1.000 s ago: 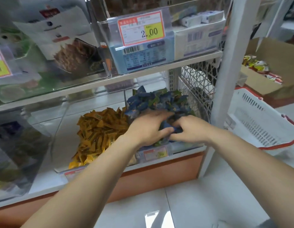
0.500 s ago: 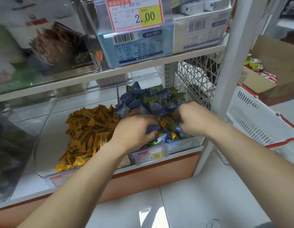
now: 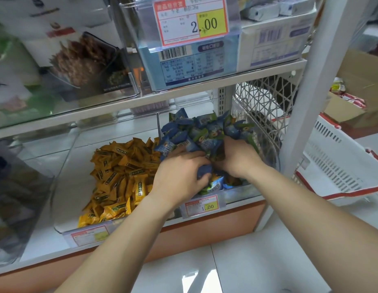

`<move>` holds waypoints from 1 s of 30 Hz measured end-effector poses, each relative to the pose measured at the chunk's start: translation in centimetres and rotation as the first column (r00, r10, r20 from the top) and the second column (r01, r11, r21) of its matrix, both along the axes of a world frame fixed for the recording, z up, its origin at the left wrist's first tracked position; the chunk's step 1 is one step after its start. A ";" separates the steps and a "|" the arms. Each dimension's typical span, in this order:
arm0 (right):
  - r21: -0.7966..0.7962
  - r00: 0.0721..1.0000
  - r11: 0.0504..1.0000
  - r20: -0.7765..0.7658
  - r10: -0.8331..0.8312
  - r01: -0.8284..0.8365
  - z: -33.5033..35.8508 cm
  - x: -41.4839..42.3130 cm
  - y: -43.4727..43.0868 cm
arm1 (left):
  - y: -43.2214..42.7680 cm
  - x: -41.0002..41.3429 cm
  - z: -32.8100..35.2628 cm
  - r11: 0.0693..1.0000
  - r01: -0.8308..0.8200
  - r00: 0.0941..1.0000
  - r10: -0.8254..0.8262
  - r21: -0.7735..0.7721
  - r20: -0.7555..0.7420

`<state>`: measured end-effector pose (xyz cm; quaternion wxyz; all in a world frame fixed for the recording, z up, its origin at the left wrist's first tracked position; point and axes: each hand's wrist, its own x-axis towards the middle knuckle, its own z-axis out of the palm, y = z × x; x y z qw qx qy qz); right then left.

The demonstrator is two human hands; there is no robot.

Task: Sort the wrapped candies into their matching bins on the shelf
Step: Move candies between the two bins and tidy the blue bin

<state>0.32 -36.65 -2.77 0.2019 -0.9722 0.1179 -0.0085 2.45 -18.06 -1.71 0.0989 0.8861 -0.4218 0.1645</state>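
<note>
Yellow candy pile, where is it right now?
Head view, left of centre: the yellow candy pile lies in the clear bin left of the blue candies, beside the left hand.

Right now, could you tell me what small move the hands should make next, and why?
Probably let the left hand drop its blue candy back and pinch the orange-wrapped pieces showing at the front of the blue bin, since they seem to match the yellow candies next door.

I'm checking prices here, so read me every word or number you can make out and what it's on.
"2.00": upper price tag, on the clear upper bin.
"1.00": lower price tag, on the blue candy bin.
Third tag, on the yellow candy bin, candy wrappers, smaller print: too blurred.
</note>
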 end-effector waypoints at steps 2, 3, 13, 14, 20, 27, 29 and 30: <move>0.054 0.999 0.999 0.050 0.001 -0.004 0.3 -0.4 -0.1 | 0.0 0.0 0.1 1.000 0.007 1.000 -0.007 -0.011 -0.001; 0.089 0.997 0.996 0.078 -0.008 0.001 0.6 -0.6 -0.3 | 0.0 0.0 0.2 1.000 0.014 1.000 -0.015 -0.017 -0.012; -0.021 0.995 0.996 0.059 0.085 -0.084 -0.2 -1.4 -0.2 | 0.0 -0.1 0.5 1.000 0.029 0.995 -0.028 0.002 -0.094; -0.006 0.995 0.997 0.070 0.076 -0.075 -0.2 -1.5 -0.3 | 0.1 -0.1 0.5 1.000 0.027 0.996 -0.027 0.000 -0.089; 0.204 0.977 0.965 0.171 0.129 -0.163 1.3 -3.0 -2.0 | -0.2 0.1 0.3 1.000 0.009 0.998 -0.009 0.006 -0.061; 0.377 0.960 0.913 0.276 0.051 -0.157 3.6 -4.1 -2.8 | -0.7 -0.1 0.4 0.989 -0.057 0.982 0.030 -0.139 -0.189; 0.482 0.949 0.853 0.313 0.046 -0.201 4.4 -4.4 -2.4 | -1.0 -0.1 0.9 0.953 -0.049 0.953 -0.045 -0.299 -0.299; 0.550 0.943 0.802 0.329 0.047 -0.232 4.7 -4.6 -2.0 | -1.2 -0.3 1.2 0.931 -0.033 0.939 -0.096 -0.363 -0.330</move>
